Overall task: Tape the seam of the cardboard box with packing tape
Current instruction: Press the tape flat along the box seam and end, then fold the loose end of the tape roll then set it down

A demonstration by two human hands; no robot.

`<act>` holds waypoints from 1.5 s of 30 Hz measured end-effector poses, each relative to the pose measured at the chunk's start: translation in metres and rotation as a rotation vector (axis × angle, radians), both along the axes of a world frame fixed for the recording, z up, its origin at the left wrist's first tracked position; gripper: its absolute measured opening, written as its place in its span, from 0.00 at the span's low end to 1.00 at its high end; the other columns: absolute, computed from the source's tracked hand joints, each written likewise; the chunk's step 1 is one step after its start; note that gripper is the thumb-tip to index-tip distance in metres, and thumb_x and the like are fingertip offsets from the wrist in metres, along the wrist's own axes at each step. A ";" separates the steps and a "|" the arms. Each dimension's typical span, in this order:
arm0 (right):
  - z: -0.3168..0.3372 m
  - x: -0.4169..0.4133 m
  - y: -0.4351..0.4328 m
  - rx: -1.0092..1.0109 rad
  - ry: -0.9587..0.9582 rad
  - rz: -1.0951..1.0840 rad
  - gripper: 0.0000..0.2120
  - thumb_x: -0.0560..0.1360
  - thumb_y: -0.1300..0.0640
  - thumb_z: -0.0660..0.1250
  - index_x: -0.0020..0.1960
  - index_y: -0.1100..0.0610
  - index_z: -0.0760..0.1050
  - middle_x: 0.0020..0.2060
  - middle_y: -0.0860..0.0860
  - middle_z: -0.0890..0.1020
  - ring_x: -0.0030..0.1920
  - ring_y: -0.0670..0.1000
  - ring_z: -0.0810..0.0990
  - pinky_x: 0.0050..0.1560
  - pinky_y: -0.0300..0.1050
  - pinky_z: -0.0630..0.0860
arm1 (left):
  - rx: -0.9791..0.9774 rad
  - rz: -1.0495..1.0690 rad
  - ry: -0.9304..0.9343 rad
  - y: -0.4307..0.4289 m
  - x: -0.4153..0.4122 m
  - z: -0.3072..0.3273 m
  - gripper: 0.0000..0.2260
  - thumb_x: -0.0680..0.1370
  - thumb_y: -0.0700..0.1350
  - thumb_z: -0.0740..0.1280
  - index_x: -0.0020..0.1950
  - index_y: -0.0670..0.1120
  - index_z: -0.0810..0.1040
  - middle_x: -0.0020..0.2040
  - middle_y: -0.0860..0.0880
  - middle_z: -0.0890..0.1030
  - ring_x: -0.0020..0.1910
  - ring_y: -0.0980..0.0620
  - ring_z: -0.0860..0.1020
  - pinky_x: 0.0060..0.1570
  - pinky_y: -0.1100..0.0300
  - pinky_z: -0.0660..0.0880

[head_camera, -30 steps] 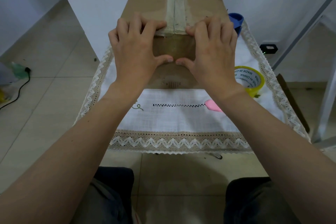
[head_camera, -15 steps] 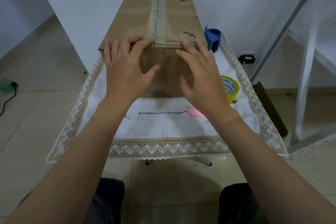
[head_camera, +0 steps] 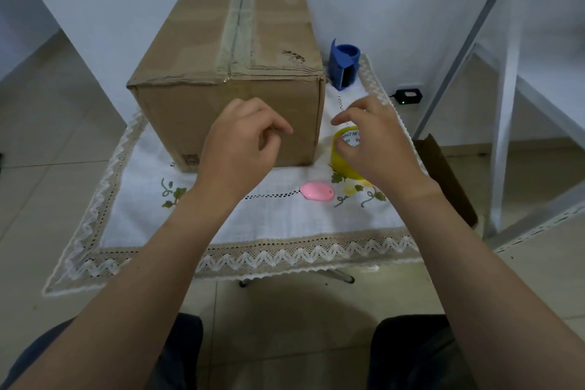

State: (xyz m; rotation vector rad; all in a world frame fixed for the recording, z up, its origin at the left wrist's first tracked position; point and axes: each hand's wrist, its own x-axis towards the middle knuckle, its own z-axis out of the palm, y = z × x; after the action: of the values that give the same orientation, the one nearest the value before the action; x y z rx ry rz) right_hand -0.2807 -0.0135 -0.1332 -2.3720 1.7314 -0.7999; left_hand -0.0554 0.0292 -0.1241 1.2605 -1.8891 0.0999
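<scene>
Left hand (head_camera: pixel 240 142): fingers loosely curled, holding nothing, in front of the cardboard box's (head_camera: pixel 228 79) near face.
Right hand (head_camera: pixel 376 139): fingers spread, empty, above the yellow tape roll (head_camera: pixel 343 149).
Box: beyond both hands on the bench (head_camera: pixel 285 225), top seam (head_camera: pixel 239 22) taped.

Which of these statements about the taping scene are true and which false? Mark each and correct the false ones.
1. The brown cardboard box stands on the lace-edged white tablecloth. True.
2. The right hand hovers over the yellow roll of packing tape. True.
3. The left hand holds the pink oval object. False: it lies on the cloth, untouched.
4. The blue plastic tape dispenser sits on top of the box. False: it stands beside the box.
</scene>
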 end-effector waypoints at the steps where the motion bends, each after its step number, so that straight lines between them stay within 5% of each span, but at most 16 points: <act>1: -0.001 -0.003 0.000 0.058 0.020 -0.035 0.12 0.78 0.54 0.70 0.61 0.50 0.82 0.61 0.51 0.78 0.65 0.59 0.72 0.59 0.52 0.73 | 0.026 0.005 -0.001 0.000 0.000 -0.002 0.12 0.73 0.34 0.65 0.44 0.46 0.86 0.42 0.52 0.81 0.42 0.48 0.74 0.43 0.53 0.73; 5: -0.003 -0.009 0.001 0.252 0.077 -0.114 0.11 0.77 0.48 0.72 0.58 0.46 0.85 0.54 0.50 0.84 0.65 0.61 0.70 0.59 0.53 0.70 | 0.134 0.025 0.013 -0.001 0.001 -0.007 0.12 0.74 0.38 0.65 0.43 0.49 0.86 0.42 0.58 0.78 0.41 0.51 0.74 0.43 0.53 0.74; 10: -0.011 -0.003 -0.001 0.307 0.224 -0.179 0.08 0.73 0.48 0.74 0.48 0.51 0.85 0.45 0.52 0.83 0.59 0.57 0.68 0.53 0.53 0.53 | 0.255 0.053 0.074 0.000 0.000 -0.007 0.13 0.74 0.41 0.63 0.41 0.53 0.86 0.44 0.57 0.82 0.42 0.52 0.78 0.45 0.50 0.78; 17: -0.015 -0.001 -0.003 0.223 0.259 -0.206 0.08 0.76 0.48 0.71 0.48 0.52 0.84 0.41 0.51 0.82 0.54 0.59 0.78 0.62 0.54 0.61 | 0.363 0.055 0.106 0.002 -0.002 -0.006 0.13 0.74 0.40 0.64 0.41 0.55 0.86 0.44 0.57 0.83 0.41 0.55 0.80 0.45 0.51 0.79; 19: -0.012 -0.001 -0.002 0.140 0.139 -0.227 0.09 0.78 0.47 0.69 0.50 0.52 0.82 0.39 0.50 0.81 0.50 0.59 0.81 0.60 0.54 0.65 | 0.385 0.041 0.129 0.002 -0.005 -0.006 0.13 0.74 0.39 0.64 0.42 0.55 0.86 0.44 0.56 0.83 0.41 0.56 0.80 0.45 0.53 0.79; 22: 0.000 0.002 0.002 0.087 -0.300 -0.227 0.16 0.78 0.44 0.69 0.50 0.57 0.82 0.42 0.53 0.85 0.43 0.56 0.82 0.46 0.54 0.78 | 0.437 0.001 0.230 0.005 -0.011 -0.001 0.13 0.76 0.38 0.66 0.45 0.54 0.86 0.45 0.57 0.84 0.43 0.57 0.81 0.45 0.59 0.78; 25: 0.020 0.007 0.011 0.012 -0.599 -0.215 0.20 0.77 0.43 0.70 0.44 0.61 0.81 0.35 0.59 0.80 0.33 0.51 0.74 0.35 0.53 0.76 | 0.523 -0.056 0.398 0.008 -0.017 0.006 0.10 0.79 0.41 0.69 0.47 0.56 0.85 0.45 0.59 0.85 0.43 0.62 0.80 0.44 0.71 0.73; 29: 0.044 0.008 0.027 0.193 -0.646 -0.150 0.27 0.74 0.44 0.75 0.40 0.70 0.74 0.30 0.57 0.67 0.29 0.51 0.66 0.30 0.43 0.64 | 0.647 -0.132 0.602 0.015 -0.026 0.015 0.08 0.82 0.47 0.67 0.49 0.56 0.85 0.46 0.55 0.87 0.47 0.55 0.84 0.40 0.62 0.76; 34: 0.044 0.019 0.040 0.439 -0.730 -0.006 0.20 0.77 0.47 0.74 0.42 0.66 0.81 0.32 0.57 0.75 0.26 0.56 0.76 0.23 0.44 0.72 | 0.900 -0.198 0.787 0.024 -0.026 0.016 0.18 0.85 0.55 0.61 0.51 0.45 0.85 0.44 0.47 0.87 0.44 0.49 0.85 0.40 0.56 0.76; 38: 0.037 0.036 0.046 0.584 -0.790 0.119 0.19 0.80 0.51 0.70 0.44 0.68 0.83 0.33 0.59 0.81 0.29 0.55 0.83 0.25 0.50 0.81 | 0.945 -0.225 0.974 0.031 -0.019 0.010 0.18 0.83 0.51 0.65 0.56 0.36 0.84 0.48 0.39 0.85 0.46 0.46 0.85 0.48 0.52 0.81; 41: 0.031 0.041 0.044 0.588 -0.704 0.091 0.25 0.81 0.45 0.69 0.38 0.66 0.83 0.30 0.60 0.84 0.31 0.64 0.84 0.31 0.57 0.84 | 0.933 -0.161 0.946 0.038 -0.009 0.003 0.13 0.82 0.49 0.68 0.55 0.40 0.86 0.51 0.39 0.87 0.48 0.45 0.85 0.55 0.47 0.81; 45: 0.024 0.040 0.040 0.509 -0.651 0.124 0.10 0.79 0.49 0.73 0.45 0.56 0.84 0.30 0.53 0.85 0.27 0.53 0.81 0.29 0.54 0.83 | 0.909 -0.094 0.831 0.048 0.004 -0.004 0.09 0.79 0.49 0.72 0.52 0.45 0.88 0.52 0.37 0.86 0.55 0.35 0.84 0.62 0.38 0.78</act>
State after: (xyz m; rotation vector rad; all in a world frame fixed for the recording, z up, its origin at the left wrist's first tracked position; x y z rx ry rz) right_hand -0.2408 0.0268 -0.1088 -1.6211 1.3008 -0.8546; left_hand -0.0517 0.0771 -0.1276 1.4307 -1.2260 -1.2594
